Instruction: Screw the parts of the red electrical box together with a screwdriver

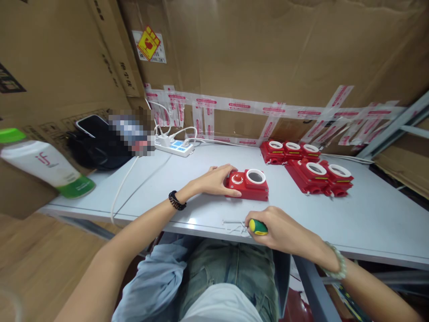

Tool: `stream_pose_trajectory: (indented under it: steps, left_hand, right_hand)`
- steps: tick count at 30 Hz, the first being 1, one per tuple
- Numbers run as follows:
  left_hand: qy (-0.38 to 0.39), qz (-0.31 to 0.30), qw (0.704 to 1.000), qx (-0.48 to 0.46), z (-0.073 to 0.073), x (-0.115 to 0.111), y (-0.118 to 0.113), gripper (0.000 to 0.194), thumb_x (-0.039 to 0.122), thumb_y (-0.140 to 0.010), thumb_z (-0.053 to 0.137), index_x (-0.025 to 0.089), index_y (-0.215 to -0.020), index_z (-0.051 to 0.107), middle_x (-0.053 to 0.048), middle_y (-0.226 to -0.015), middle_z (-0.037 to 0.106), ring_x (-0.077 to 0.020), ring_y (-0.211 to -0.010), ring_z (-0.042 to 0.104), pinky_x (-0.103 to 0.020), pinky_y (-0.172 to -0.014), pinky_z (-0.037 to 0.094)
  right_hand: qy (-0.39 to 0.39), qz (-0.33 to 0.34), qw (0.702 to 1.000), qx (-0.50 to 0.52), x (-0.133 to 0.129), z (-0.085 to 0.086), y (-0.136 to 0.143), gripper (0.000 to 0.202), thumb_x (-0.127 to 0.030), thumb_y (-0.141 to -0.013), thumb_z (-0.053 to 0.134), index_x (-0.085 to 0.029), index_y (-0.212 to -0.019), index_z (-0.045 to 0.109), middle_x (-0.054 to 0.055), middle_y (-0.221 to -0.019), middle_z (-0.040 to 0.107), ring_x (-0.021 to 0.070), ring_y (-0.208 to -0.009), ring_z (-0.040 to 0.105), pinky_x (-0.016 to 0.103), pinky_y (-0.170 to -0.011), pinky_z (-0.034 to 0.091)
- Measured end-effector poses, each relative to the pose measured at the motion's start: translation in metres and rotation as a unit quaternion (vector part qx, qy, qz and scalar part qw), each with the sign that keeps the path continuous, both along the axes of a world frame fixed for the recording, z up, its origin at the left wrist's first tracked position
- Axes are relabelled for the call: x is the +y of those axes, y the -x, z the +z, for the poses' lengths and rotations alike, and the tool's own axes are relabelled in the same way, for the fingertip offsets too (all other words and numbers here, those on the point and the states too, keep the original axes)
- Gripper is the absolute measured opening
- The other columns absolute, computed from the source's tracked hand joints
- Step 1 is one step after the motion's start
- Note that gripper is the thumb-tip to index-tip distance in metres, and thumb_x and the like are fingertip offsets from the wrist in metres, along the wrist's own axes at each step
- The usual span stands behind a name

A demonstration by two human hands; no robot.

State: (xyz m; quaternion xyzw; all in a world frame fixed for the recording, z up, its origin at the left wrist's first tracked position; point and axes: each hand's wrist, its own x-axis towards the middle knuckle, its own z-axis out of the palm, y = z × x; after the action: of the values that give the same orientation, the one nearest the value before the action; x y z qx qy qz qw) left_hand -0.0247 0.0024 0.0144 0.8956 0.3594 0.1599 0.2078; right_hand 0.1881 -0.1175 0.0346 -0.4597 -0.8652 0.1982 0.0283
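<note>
A red box (251, 192) with a red knob and a white-ringed round opening lies on the white table. My left hand (217, 180) grips its left end, thumb along the front side and fingers behind. Nearer the table's front edge, my right hand (273, 228) is wrapped round a green and yellow screwdriver (258, 227), its thin shaft pointing left, low over the tabletop. Beside and under the shaft are some thin white strands (236, 229), partly hidden by the right hand. The two hands are apart.
Several similar red boxes (315, 172) stand at the back right of the table (378, 214). A white power strip (177, 147) with plugs and cables sits at the back left, near a black bag (97, 150) and a green-capped bottle (47, 165). Cardboard walls (251, 58) rise behind.
</note>
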Motion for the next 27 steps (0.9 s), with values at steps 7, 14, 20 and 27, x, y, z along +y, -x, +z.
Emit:
stream_pose_trajectory:
  steps: [7,14,20,27]
  left_hand:
    - [-0.065,-0.038,0.996,-0.054,-0.003,-0.009,-0.012,0.082,0.059,-0.074,0.072,0.025,-0.141,0.039,-0.014,-0.149,0.046,-0.034,-0.147,0.03,-0.053,-0.117,0.022]
    - [-0.086,-0.034,0.995,-0.039,-0.007,-0.008,-0.014,0.08,0.056,-0.078,0.07,0.025,-0.143,0.037,-0.015,-0.149,0.046,-0.0326,-0.146,0.031,-0.051,-0.117,0.02]
    - [-0.105,-0.029,0.993,-0.05,-0.005,-0.008,-0.017,0.074,0.055,-0.077,0.071,0.025,-0.138,0.042,-0.012,-0.145,0.051,-0.0306,-0.138,0.043,-0.046,-0.114,0.025]
    - [-0.071,-0.046,0.995,-0.057,-0.002,-0.006,-0.023,0.08,0.053,-0.073,0.075,0.02,-0.138,0.042,-0.014,-0.133,0.06,-0.0303,-0.118,0.059,-0.042,-0.102,0.043]
  right_hand:
    - [-0.012,0.007,1.0,0.02,-0.001,-0.001,0.002,0.02,-0.016,-0.075,0.057,-0.019,-0.09,0.07,0.002,-0.068,0.065,0.0138,-0.06,0.052,0.023,-0.06,0.034]
    - [-0.017,0.024,1.0,0.009,-0.001,-0.006,0.003,0.013,-0.014,-0.077,0.055,-0.018,-0.084,0.066,0.001,-0.067,0.063,0.0124,-0.059,0.048,0.023,-0.06,0.033]
    - [-0.029,0.002,1.0,0.003,-0.002,-0.01,0.004,0.004,-0.017,-0.074,0.057,-0.018,-0.078,0.057,0.0,-0.064,0.057,0.0124,-0.058,0.045,0.024,-0.059,0.031]
    - [-0.022,-0.106,0.987,0.116,-0.003,0.01,-0.022,0.007,-0.022,-0.079,0.054,-0.018,-0.076,0.059,-0.002,-0.067,0.059,0.0109,-0.06,0.046,0.023,-0.061,0.038]
